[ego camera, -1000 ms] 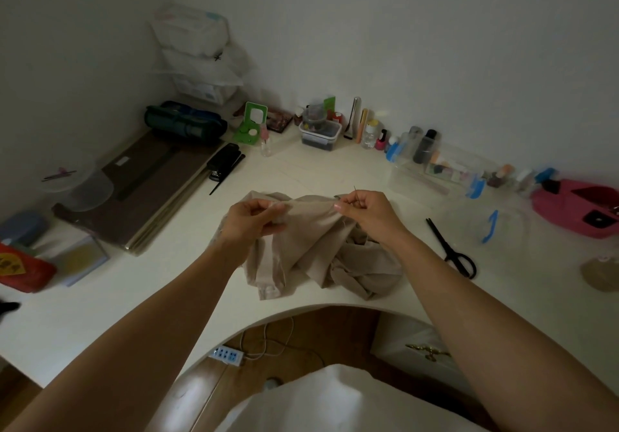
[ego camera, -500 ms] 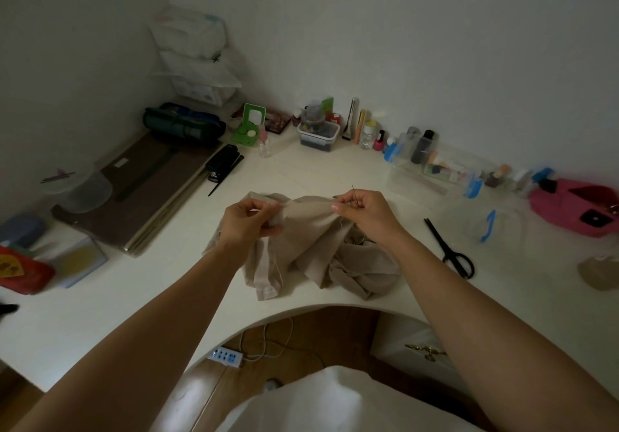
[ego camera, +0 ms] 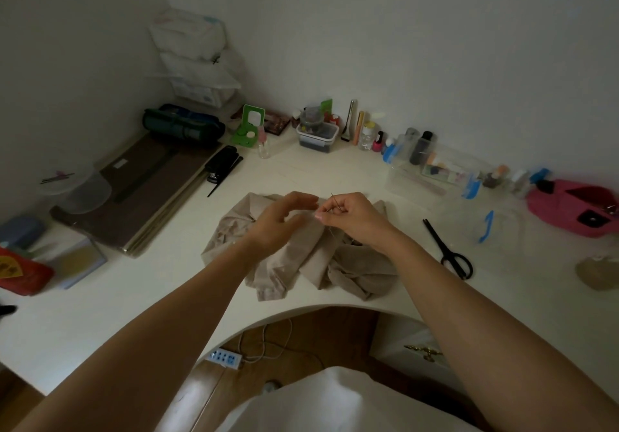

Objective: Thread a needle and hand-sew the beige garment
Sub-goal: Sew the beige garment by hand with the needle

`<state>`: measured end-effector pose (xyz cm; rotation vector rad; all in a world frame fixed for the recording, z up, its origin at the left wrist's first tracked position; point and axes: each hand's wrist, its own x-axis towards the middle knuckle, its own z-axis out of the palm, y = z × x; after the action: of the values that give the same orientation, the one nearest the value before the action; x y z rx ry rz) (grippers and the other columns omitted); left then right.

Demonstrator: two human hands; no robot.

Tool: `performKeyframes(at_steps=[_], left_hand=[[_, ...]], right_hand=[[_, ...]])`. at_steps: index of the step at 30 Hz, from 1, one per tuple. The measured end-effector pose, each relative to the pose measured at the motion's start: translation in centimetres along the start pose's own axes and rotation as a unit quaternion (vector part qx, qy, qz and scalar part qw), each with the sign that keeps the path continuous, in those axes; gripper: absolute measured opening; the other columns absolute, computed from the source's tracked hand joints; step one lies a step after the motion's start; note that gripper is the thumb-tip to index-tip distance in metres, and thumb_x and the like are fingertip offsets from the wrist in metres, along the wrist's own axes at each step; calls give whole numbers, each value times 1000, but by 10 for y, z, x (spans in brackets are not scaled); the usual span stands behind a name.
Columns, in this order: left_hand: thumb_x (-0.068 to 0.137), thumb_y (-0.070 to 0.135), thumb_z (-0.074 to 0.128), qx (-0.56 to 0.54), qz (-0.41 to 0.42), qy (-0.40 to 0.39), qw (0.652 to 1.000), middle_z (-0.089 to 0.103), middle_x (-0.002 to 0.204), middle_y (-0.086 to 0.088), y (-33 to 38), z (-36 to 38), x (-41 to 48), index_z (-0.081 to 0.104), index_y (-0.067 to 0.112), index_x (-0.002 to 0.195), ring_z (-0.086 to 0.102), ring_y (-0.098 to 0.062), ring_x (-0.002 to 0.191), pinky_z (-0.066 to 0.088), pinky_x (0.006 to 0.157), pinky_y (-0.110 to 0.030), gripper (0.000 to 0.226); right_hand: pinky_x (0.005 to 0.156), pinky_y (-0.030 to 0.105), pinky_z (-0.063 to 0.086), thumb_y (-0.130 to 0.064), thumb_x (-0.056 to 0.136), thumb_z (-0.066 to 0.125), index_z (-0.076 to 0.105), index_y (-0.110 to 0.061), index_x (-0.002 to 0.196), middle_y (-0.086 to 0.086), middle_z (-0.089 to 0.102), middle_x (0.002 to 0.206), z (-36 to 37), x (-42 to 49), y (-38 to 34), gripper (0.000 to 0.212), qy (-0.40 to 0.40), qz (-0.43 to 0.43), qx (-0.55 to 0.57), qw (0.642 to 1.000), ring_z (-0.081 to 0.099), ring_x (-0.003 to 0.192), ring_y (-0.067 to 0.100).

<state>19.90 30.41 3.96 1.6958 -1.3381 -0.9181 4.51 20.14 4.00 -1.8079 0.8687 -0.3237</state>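
Observation:
The beige garment (ego camera: pixel 301 260) lies crumpled on the white desk (ego camera: pixel 140 297) right in front of me. My right hand (ego camera: pixel 351 217) hovers over its upper edge and pinches a thin needle (ego camera: pixel 336 202) that points up and away; a faint thread hangs below the fingers. My left hand (ego camera: pixel 281 220) is just left of it, above the cloth, with fingers loosely curved and holding nothing. Whether the right fingertips also touch the fabric is hard to tell.
Black scissors (ego camera: pixel 450 250) lie on the desk to the right. A clear sewing box (ego camera: pixel 435 173), small bottles and a pink case (ego camera: pixel 576 207) line the back right. A stapler (ego camera: pixel 222 163), dark boards and a plastic tub (ego camera: pixel 80 187) sit at the left.
My left hand has let go of the garment's edge and opened, moving right toward the right hand. The raised fabric has dropped. The right hand still pinches the needle.

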Motion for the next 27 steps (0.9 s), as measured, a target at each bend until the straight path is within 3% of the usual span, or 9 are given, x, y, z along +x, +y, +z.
performKeyframes(at_steps=[4, 8, 11, 14, 20, 27], left_hand=[[98, 19, 51, 44, 14, -4, 999, 59, 103, 13, -1, 2, 3, 63, 20, 118, 52, 8, 96, 38, 82, -11, 24], [94, 27, 58, 60, 6, 11, 998, 63, 95, 2, -10, 3, 6, 69, 17, 98, 57, -10, 89, 46, 82, -28, 15], [91, 29, 62, 25, -4, 31, 999, 64, 89, 3, -12, 1, 7, 67, 17, 88, 59, -13, 87, 48, 82, -31, 14], [92, 24, 60, -21, -14, 31, 999, 63, 84, 6, -9, -1, 6, 65, 15, 87, 59, -7, 81, 48, 78, -26, 12], [95, 16, 56, -66, -27, 29, 997, 60, 75, 3, -2, 4, 4, 62, 8, 90, 53, 6, 60, 42, 58, -9, 11], [96, 15, 53, -106, -54, 30, 992, 59, 80, 0, -2, 3, 5, 61, 8, 92, 54, 3, 63, 44, 59, -10, 11]], right_hand=[[73, 28, 44, -18, 89, 70, 74, -11, 96, 11, 54, 72, -1, -1, -1, 10, -1, -4, 3, 1000, 45, 68, 20], [75, 28, 45, -21, 88, 72, 74, -12, 96, 11, 57, 73, -2, -2, 2, 12, -4, 0, 2, 1000, 49, 69, 19], [69, 11, 46, -20, 90, 70, 73, -9, 100, 2, 63, 71, -2, -2, 1, 16, -4, 8, 14, 1000, 57, 63, 3], [64, 7, 44, -20, 91, 68, 72, -8, 103, -6, 64, 71, -3, -2, 1, 17, -1, 14, 23, 1000, 56, 59, -8], [73, 17, 47, -22, 94, 65, 70, -11, 100, -4, 61, 67, -1, -2, 0, 14, -4, 27, 25, 999, 57, 67, 3], [54, 4, 39, -19, 93, 65, 69, -8, 102, -10, 57, 61, -2, -4, -5, 14, 7, 30, 41, 999, 51, 49, -9]])
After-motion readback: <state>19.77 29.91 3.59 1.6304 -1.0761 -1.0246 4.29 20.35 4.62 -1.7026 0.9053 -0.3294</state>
